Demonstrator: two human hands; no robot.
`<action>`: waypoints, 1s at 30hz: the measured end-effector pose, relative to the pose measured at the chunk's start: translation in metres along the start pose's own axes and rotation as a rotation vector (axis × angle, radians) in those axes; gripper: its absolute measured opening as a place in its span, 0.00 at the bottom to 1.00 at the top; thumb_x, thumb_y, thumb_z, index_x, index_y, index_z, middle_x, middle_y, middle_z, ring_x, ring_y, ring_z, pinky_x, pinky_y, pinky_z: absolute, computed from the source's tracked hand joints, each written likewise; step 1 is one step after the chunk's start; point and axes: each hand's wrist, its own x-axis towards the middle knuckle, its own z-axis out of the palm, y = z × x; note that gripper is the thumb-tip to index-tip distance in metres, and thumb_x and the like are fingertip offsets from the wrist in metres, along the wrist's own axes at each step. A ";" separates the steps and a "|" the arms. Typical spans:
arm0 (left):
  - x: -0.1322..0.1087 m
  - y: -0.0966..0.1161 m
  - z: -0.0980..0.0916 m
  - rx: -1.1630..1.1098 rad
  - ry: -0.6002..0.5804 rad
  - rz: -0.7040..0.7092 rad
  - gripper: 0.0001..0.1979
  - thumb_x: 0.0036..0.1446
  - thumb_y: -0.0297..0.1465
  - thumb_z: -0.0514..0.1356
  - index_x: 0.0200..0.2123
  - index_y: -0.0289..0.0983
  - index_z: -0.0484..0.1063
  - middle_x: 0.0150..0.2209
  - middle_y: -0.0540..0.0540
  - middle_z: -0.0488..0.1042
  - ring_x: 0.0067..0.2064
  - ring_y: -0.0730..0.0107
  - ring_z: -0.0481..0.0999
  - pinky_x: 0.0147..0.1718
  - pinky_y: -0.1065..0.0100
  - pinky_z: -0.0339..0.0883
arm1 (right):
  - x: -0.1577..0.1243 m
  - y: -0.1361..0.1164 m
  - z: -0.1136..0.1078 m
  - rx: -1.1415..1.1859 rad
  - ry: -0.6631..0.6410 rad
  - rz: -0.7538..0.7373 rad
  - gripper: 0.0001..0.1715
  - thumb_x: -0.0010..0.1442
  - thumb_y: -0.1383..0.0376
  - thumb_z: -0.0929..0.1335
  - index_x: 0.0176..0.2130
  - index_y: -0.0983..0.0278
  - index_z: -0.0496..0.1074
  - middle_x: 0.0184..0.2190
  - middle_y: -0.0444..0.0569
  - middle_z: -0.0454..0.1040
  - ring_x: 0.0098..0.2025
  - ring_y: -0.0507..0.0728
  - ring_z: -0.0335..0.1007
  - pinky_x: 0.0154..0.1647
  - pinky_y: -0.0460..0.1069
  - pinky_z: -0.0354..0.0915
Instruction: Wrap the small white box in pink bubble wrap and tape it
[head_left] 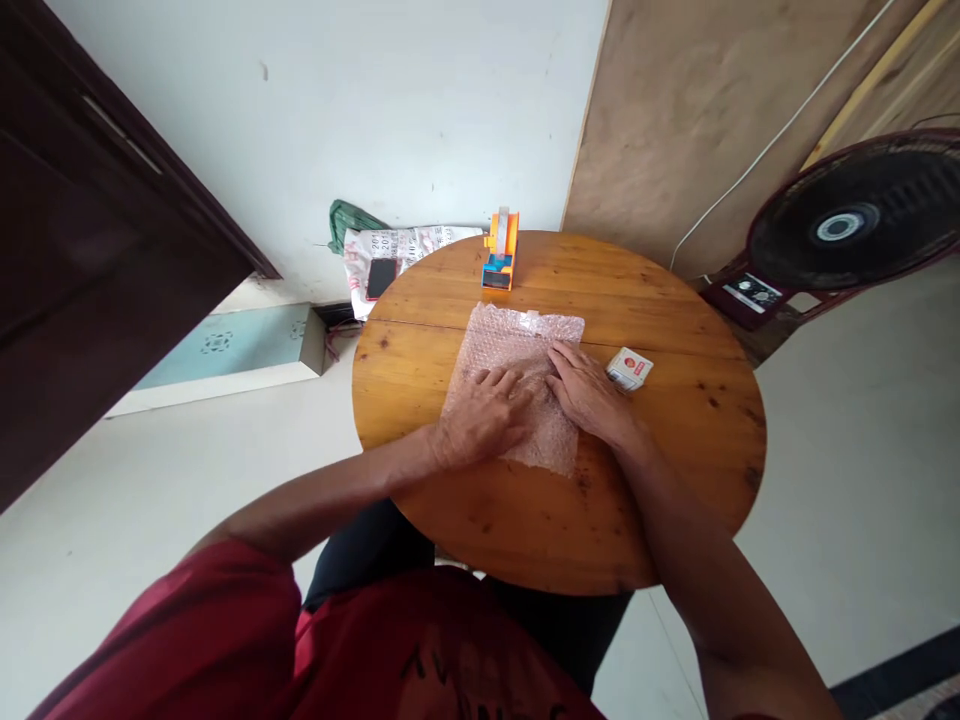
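Observation:
A pinkish sheet of bubble wrap point(510, 340) lies spread on the round wooden table point(675, 450), with what looks like a bit of clear tape at its far edge. My left hand point(484, 418) rests palm down on the middle of the sheet, fingers slightly bent and apart. On the sheet's right side my right hand point(589, 392) lies open, fingers stretched toward the left. Neither hand grips anything. Close to the right hand, just off the sheet, sits a small white box with red print point(629, 369). Whatever is under the palms is hidden.
An orange and blue tape dispenser point(500, 255) stands at the table's far side. Behind the table edge are a printed bag point(435, 240) and a dark phone-like object point(382, 277). A fan point(847, 225) stands at right, a white wall behind.

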 end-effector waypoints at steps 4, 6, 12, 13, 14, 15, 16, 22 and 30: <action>-0.012 0.007 0.020 -0.087 0.010 -0.037 0.34 0.65 0.49 0.55 0.69 0.39 0.58 0.72 0.32 0.52 0.72 0.39 0.50 0.66 0.36 0.45 | 0.000 0.000 0.001 0.003 0.014 0.004 0.30 0.69 0.63 0.57 0.65 0.73 0.63 0.67 0.63 0.62 0.70 0.67 0.56 0.70 0.63 0.55; -0.015 0.006 0.025 -0.124 -0.033 -0.028 0.35 0.66 0.52 0.51 0.70 0.41 0.56 0.72 0.33 0.50 0.73 0.39 0.47 0.67 0.32 0.39 | 0.000 -0.002 0.000 0.005 0.028 0.009 0.30 0.68 0.63 0.58 0.65 0.71 0.63 0.67 0.62 0.62 0.70 0.67 0.56 0.69 0.64 0.56; -0.018 0.000 0.029 -0.169 -0.047 -0.009 0.36 0.65 0.53 0.51 0.70 0.43 0.55 0.73 0.33 0.49 0.74 0.38 0.45 0.67 0.31 0.35 | -0.001 -0.015 -0.007 -0.020 0.098 -0.033 0.28 0.70 0.63 0.55 0.61 0.69 0.68 0.66 0.59 0.66 0.68 0.65 0.58 0.68 0.62 0.54; -0.018 0.000 0.029 -0.173 -0.041 -0.009 0.36 0.65 0.53 0.52 0.70 0.43 0.55 0.73 0.33 0.49 0.74 0.39 0.45 0.67 0.31 0.35 | -0.001 -0.016 -0.006 -0.028 0.094 -0.037 0.28 0.70 0.62 0.55 0.62 0.69 0.67 0.66 0.59 0.66 0.68 0.66 0.58 0.68 0.62 0.53; -0.018 0.000 0.029 -0.177 -0.033 -0.011 0.35 0.65 0.52 0.52 0.70 0.43 0.56 0.73 0.34 0.49 0.74 0.39 0.45 0.67 0.31 0.35 | -0.001 -0.015 -0.005 -0.039 0.086 -0.029 0.28 0.70 0.61 0.56 0.62 0.69 0.66 0.66 0.60 0.65 0.68 0.66 0.57 0.68 0.63 0.53; -0.018 0.000 0.029 -0.181 -0.027 -0.014 0.35 0.65 0.52 0.53 0.70 0.43 0.56 0.73 0.34 0.50 0.74 0.39 0.45 0.67 0.31 0.35 | -0.001 -0.014 -0.003 -0.050 0.074 -0.014 0.29 0.70 0.60 0.57 0.63 0.70 0.65 0.67 0.61 0.64 0.69 0.67 0.57 0.68 0.63 0.53; -0.018 0.001 0.030 -0.186 -0.022 -0.017 0.35 0.65 0.52 0.53 0.70 0.43 0.57 0.72 0.34 0.50 0.74 0.39 0.46 0.67 0.31 0.35 | -0.001 -0.012 -0.001 -0.061 0.063 0.006 0.29 0.69 0.59 0.58 0.64 0.70 0.64 0.67 0.62 0.63 0.69 0.68 0.56 0.68 0.64 0.53; -0.017 0.001 0.030 -0.202 -0.022 -0.021 0.35 0.63 0.51 0.56 0.69 0.43 0.59 0.72 0.32 0.52 0.73 0.37 0.48 0.66 0.30 0.36 | -0.001 -0.006 0.005 -0.073 0.028 0.076 0.32 0.69 0.57 0.58 0.65 0.70 0.62 0.69 0.63 0.59 0.70 0.70 0.53 0.68 0.65 0.54; -0.017 0.001 0.030 -0.221 -0.015 -0.015 0.37 0.62 0.53 0.57 0.69 0.41 0.59 0.72 0.32 0.52 0.73 0.37 0.47 0.66 0.29 0.35 | 0.002 -0.010 0.003 -0.081 0.005 0.135 0.33 0.70 0.56 0.58 0.67 0.69 0.60 0.71 0.63 0.56 0.72 0.71 0.49 0.68 0.67 0.52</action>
